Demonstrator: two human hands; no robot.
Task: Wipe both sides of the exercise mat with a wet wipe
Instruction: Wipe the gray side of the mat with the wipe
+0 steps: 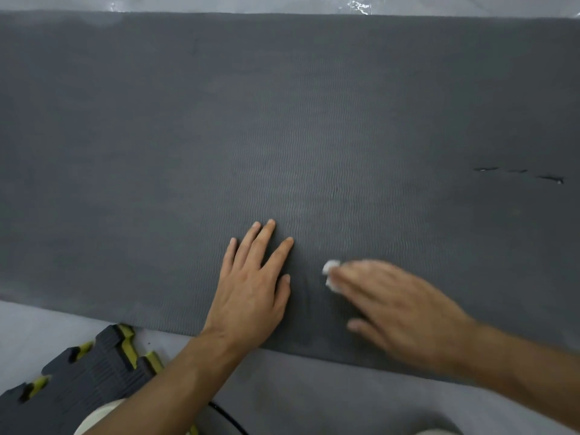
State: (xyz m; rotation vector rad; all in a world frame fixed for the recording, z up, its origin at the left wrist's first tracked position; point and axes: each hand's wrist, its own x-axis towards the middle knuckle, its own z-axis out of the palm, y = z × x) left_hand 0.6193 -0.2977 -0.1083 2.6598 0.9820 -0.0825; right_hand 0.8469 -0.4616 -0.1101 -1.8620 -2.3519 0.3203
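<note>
A dark grey exercise mat (pixel 282 120) with a fine wavy texture lies flat on the floor and fills most of the view. My left hand (pixel 251 284) rests flat on the mat near its front edge, fingers straight and spread. To its right my right hand (pixel 398 302) is blurred and presses a small white wet wipe (pixel 331 274) onto the mat under its fingertips; only the wipe's left end shows.
A short row of dark tears (pixel 518 174) marks the mat at the right. Grey and yellow interlocking foam tiles (pixel 88 378) lie on the pale floor (pixel 314 403) at the lower left. A black cable (pixel 229 419) runs near the bottom edge.
</note>
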